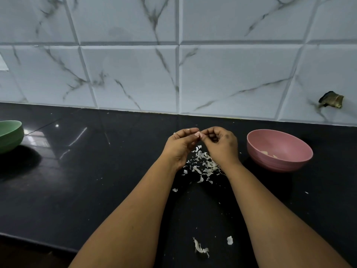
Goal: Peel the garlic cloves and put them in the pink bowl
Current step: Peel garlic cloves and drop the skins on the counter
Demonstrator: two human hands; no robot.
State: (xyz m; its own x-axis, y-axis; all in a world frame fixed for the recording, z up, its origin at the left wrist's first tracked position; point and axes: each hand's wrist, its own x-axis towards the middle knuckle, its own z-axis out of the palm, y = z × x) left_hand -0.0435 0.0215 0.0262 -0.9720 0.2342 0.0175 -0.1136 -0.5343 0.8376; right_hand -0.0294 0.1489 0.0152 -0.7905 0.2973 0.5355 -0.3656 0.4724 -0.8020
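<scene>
A small pale garlic clove (198, 134) sits between my two hands above the black counter. My left hand (180, 146) pinches it from the left with curled fingers. My right hand (221, 145) pinches at it from the right, fingertips meeting the left ones. The pink bowl (298, 147) stands on the counter just right of my right hand and holds a few pale peeled cloves (268, 153). A heap of white garlic skins (202, 164) lies on the counter under my hands.
A green bowl (9, 135) stands at the far left edge of the black counter (96, 180). Loose skin scraps (201, 248) lie near the front edge. A marble-tiled wall (173, 64) closes off the back, with a broken hole (331, 101) at right.
</scene>
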